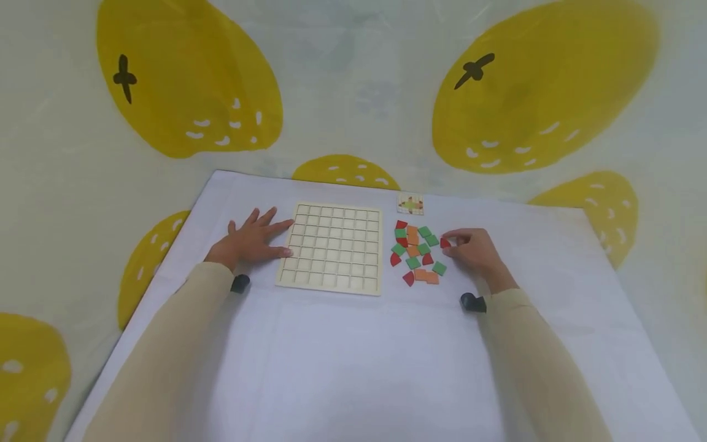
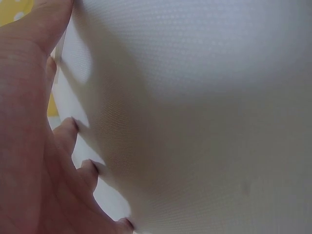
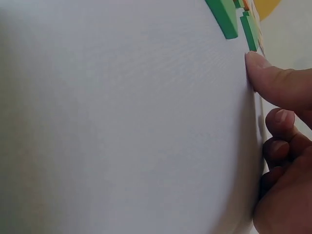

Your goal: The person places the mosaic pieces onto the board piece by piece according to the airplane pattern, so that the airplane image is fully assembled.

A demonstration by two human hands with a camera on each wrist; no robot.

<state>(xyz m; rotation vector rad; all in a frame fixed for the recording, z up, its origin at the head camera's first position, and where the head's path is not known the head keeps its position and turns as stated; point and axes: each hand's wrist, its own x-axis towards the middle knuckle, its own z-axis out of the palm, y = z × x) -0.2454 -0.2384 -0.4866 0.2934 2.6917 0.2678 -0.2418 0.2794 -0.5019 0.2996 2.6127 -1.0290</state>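
Observation:
A pale wooden grid board [image 1: 336, 248] of square cells lies flat on the white cloth. My left hand [image 1: 251, 239] is spread at its left side, with the thumb and a fingertip touching the board's edge; in the left wrist view the left hand [image 2: 63, 170] has its other fingertips on the cloth. To the right of the board, my right hand [image 1: 476, 250] pinches a red quarter-round tile [image 1: 445, 243] between thumb and forefinger. That tile is hidden in the right wrist view, where the right hand's [image 3: 287, 141] other fingers are curled.
Loose green tiles [image 1: 423, 248], orange tiles [image 1: 413, 251] and red tiles [image 1: 409, 279] are scattered between the board and the right hand. A small pattern card [image 1: 410, 203] lies behind them. The white-covered table [image 1: 353, 356] meets a lemon-print cloth [image 1: 353, 92] at the back.

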